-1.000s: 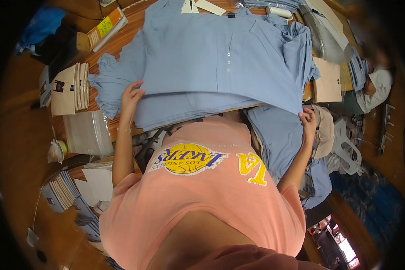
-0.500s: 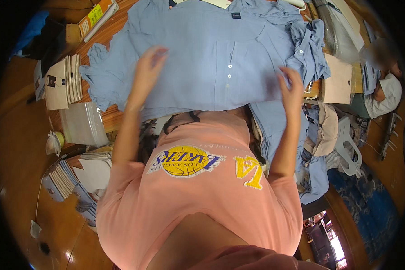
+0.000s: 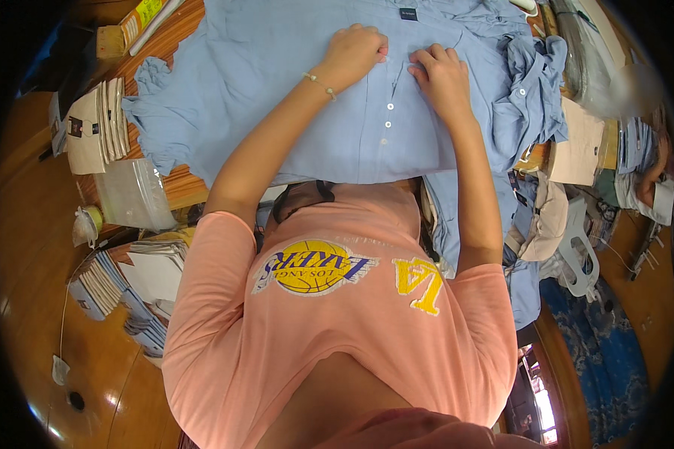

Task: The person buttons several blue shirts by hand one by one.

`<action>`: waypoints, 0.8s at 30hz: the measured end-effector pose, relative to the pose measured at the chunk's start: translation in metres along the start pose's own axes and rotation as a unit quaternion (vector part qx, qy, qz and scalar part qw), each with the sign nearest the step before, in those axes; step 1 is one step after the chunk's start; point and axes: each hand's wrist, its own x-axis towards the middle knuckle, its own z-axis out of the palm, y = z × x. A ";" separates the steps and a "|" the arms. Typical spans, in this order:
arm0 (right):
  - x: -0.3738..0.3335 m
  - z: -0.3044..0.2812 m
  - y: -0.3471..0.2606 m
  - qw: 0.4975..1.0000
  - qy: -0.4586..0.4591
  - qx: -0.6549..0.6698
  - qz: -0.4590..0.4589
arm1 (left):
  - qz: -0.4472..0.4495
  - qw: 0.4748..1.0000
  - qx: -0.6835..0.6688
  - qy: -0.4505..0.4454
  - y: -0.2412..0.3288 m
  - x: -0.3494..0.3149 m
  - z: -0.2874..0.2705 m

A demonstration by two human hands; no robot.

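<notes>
A light blue shirt (image 3: 292, 127) lies spread over the table, its row of white buttons (image 3: 389, 115) running down the middle and a dark label (image 3: 408, 13) at the neck. Just left of the placket, my left hand (image 3: 356, 56) is closed, its fingertips pinching the cloth. My right hand (image 3: 443, 78) bends over the cloth on the other side, thumb and fingers drawn together on it. A narrow strip of the shirt front shows between the two hands. The crumpled sleeve (image 3: 532, 97) with a button rests at the right.
Folded beige garments (image 3: 97, 123) and a clear plastic bag (image 3: 133, 193) sit at the left edge. Stacked folded clothes (image 3: 131, 288) are lower left. More beige pieces (image 3: 577, 138), plastic wrapping (image 3: 577, 56) and a white plastic chair (image 3: 577, 258) lie right. Another person's arm (image 3: 651, 176) shows far right.
Both hands have moved inward and away from me, from the shirt's sides to the upper placket. Their fingers have closed on the cloth. The view has shifted slightly.
</notes>
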 end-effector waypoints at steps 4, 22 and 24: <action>0.006 -0.001 0.003 0.998 -0.015 0.058 0.013 | -0.026 0.998 -0.047 0.017 -0.001 -0.003 0.001; 0.012 0.015 0.002 0.995 -0.037 0.066 0.072 | -0.057 0.994 -0.050 0.079 -0.001 -0.003 0.016; 0.012 0.015 0.002 0.994 -0.038 0.070 0.077 | -0.061 0.994 -0.050 0.075 0.001 -0.004 0.014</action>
